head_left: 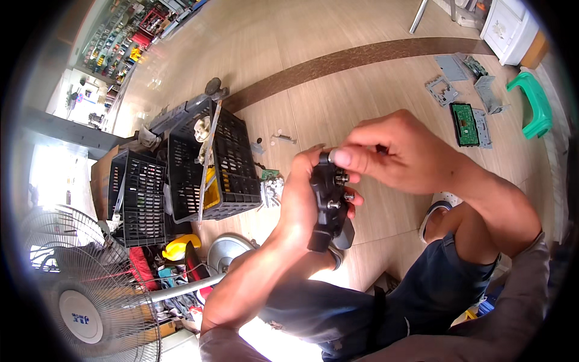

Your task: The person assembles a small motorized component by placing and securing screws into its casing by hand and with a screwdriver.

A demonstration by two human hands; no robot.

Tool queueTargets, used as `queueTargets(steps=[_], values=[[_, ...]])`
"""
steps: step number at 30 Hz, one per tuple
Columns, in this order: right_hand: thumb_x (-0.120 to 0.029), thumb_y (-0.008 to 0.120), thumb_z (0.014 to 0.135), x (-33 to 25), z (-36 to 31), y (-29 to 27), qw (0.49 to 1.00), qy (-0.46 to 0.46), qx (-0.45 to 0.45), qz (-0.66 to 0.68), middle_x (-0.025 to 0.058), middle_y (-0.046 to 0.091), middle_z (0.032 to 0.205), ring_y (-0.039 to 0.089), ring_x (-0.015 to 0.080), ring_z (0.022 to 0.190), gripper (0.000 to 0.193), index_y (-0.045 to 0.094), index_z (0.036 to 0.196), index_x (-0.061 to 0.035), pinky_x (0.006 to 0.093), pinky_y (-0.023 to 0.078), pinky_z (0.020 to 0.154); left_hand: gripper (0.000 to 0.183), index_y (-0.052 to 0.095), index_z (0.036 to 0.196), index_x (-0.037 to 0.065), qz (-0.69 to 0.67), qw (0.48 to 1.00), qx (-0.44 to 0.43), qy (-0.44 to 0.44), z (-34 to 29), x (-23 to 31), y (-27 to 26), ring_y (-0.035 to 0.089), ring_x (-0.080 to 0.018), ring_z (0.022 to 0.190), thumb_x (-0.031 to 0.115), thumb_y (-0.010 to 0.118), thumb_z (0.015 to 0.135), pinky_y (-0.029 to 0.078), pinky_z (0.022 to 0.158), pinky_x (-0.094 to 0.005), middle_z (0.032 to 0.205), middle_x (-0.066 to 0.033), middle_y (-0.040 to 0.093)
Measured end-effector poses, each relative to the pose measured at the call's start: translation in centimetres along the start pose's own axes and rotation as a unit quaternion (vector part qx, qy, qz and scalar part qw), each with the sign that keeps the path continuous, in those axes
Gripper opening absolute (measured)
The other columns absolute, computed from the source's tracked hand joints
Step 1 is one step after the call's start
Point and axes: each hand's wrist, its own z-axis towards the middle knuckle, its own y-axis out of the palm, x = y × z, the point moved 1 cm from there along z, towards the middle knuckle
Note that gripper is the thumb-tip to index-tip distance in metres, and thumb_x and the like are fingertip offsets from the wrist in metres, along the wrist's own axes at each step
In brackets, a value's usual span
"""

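A black plastic assembly (325,196) with several short metal posts along one side is held up over my lap, its long side nearly upright. My left hand (300,196) is wrapped round it from the left, and the fingertips show past its right side. From the right, my right hand (405,154) is closed at the upper end, thumb and forefinger touching it there. Whether a small piece is pinched between them is hidden. On the floor beyond lie a small metal piece (284,137) and, near the crate, a white mechanical part (272,190).
Black plastic crates (232,163) stand at the left, a metal bar leaning on one. A fan (78,314) fills the lower left, near a yellow tool (181,246). At the right lie a green circuit board (465,125), grey metal plates (451,67) and a green stool (537,108).
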Motion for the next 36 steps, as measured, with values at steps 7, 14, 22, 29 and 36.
queueTargets(steps=[7,14,22,29,36], values=[[-0.021,0.067,0.095,0.7,0.4,0.3,0.999,0.031,0.031,0.011,0.0078,0.059,0.062,0.049,0.0111,0.053,0.023,0.068,0.085,0.0003,0.0288,0.039,0.049,0.052,0.055,0.105,-0.001,-0.008,1.0,-0.012,0.016,1.8,0.1,0.2,0.064,-0.0235,0.066,0.048,0.038,0.096,0.053,0.055,-0.0345,0.087,-0.0143,0.059],[-0.009,0.073,0.087,1.1,-0.1,0.5,0.995,0.021,0.076,0.061,0.0053,0.066,0.072,0.053,0.0076,0.059,0.012,0.069,0.092,0.0002,0.0256,0.041,0.053,0.05,0.054,0.105,0.0,0.009,0.998,-0.014,0.06,1.8,0.0,0.5,0.064,-0.0215,0.067,0.047,0.038,0.096,0.053,0.056,-0.0332,0.081,-0.0134,0.061],[-0.012,0.068,0.087,-0.6,-0.9,-0.3,0.996,0.006,0.088,0.03,0.0122,0.068,0.072,0.065,0.0185,0.062,0.013,0.068,0.091,0.0001,0.0315,0.051,0.06,0.047,0.055,0.106,0.001,-0.012,0.999,-0.024,0.046,1.1,0.1,1.1,0.063,-0.0207,0.066,0.044,0.038,0.096,0.053,0.055,-0.0328,0.084,-0.013,0.061],[-0.004,0.072,0.086,0.3,-1.0,0.6,0.989,-0.069,0.134,-0.003,0.0063,0.069,0.078,0.056,0.0079,0.061,0.01,0.07,0.096,-0.0017,0.0245,0.042,0.053,0.044,0.055,0.104,0.002,-0.006,0.999,-0.03,0.044,1.0,-0.2,0.7,0.063,-0.0204,0.067,0.042,0.04,0.094,0.052,0.055,-0.0326,0.086,-0.0117,0.06],[-0.009,0.07,0.085,0.0,-0.8,1.1,0.987,-0.04,0.155,0.008,0.0148,0.069,0.077,0.068,0.0262,0.065,0.01,0.068,0.091,-0.0012,0.0339,0.052,0.06,0.045,0.056,0.102,0.003,-0.013,0.998,-0.026,0.051,0.9,-0.4,0.4,0.063,-0.0209,0.068,0.044,0.041,0.094,0.052,0.055,-0.0327,0.086,-0.0107,0.059]])
